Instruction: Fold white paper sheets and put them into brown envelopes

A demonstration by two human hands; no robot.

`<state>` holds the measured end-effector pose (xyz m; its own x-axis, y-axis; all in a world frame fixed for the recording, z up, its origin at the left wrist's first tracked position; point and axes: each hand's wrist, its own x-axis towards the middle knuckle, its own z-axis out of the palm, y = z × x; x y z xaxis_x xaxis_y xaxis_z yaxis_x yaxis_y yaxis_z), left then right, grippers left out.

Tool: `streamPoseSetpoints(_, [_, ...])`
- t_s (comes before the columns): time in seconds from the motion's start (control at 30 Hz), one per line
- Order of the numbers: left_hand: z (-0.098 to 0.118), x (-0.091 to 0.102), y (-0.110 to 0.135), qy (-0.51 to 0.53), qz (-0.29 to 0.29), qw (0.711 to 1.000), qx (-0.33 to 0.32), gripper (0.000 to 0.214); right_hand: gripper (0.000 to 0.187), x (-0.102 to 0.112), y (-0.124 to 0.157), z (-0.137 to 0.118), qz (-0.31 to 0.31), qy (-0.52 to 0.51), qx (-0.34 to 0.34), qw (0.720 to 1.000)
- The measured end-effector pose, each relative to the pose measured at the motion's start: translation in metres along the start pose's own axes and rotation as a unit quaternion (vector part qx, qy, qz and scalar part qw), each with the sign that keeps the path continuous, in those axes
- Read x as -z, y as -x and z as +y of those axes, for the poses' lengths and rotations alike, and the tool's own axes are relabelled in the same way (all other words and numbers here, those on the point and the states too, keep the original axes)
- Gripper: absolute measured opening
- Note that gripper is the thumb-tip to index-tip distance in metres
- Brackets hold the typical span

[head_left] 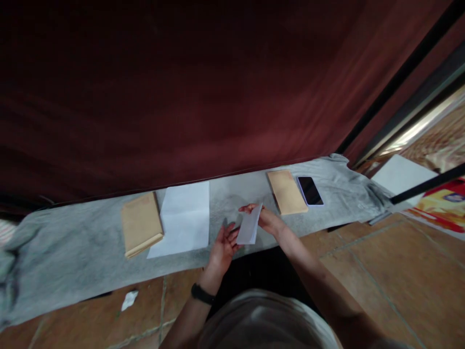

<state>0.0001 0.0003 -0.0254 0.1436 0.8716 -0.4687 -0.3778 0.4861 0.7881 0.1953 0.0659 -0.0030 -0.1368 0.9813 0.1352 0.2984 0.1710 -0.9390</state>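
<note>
A white sheet of paper, folded into a narrow strip, is held up over the cloth-covered surface in front of me. My right hand grips it at its right side, with part of the fingers hidden behind the paper. On the other side, my left hand has its palm up and its fingers spread; the fingertips reach the paper's left edge, and I cannot tell whether they bear it. To the left lie large white sheets with faint creases, beside a stack of brown envelopes.
More brown envelopes lie to the right, next to a phone with a dark screen. A grey cloth covers the long narrow surface. Behind it hangs a dark red curtain. A crumpled white scrap is on the tiled floor.
</note>
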Motion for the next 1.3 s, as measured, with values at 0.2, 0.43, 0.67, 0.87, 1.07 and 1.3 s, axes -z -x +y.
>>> streamPoseSetpoints(0.2, [-0.007, -0.018, 0.002, 0.008, -0.015, 1.000, -0.020, 0.046, 0.034, -0.007, 0.009, 0.003, -0.061, -0.089, -0.084, 0.991])
streamPoseSetpoints(0.43, [-0.006, -0.013, -0.011, -0.024, 0.127, 0.986, -0.101, 0.035, 0.041, 0.009, 0.016, 0.007, -0.072, -0.238, -0.214, 0.945])
streamPoseSetpoints(0.67, [-0.011, -0.016, -0.025, -0.066, 0.187, 0.970, -0.143, 0.017, 0.039, 0.020, 0.032, 0.034, 0.126, -0.286, -0.244, 0.918])
streamPoseSetpoints(0.87, [-0.017, -0.021, -0.032, -0.114, 0.241, 0.952, -0.154, 0.013, 0.034, 0.024, 0.023, 0.046, 0.184, -0.205, -0.182, 0.944])
streamPoseSetpoints(1.07, [-0.008, -0.027, -0.039, -0.218, 0.252, 0.929, -0.161, 0.002, 0.044, 0.001, 0.044, 0.047, 0.091, 0.214, 0.053, 0.971])
streamPoseSetpoints(1.3, [0.004, -0.035, -0.026, -0.407, 0.230, 0.869, -0.160, 0.033, 0.050, -0.020, 0.071, 0.050, 0.020, 0.461, 0.121, 0.879])
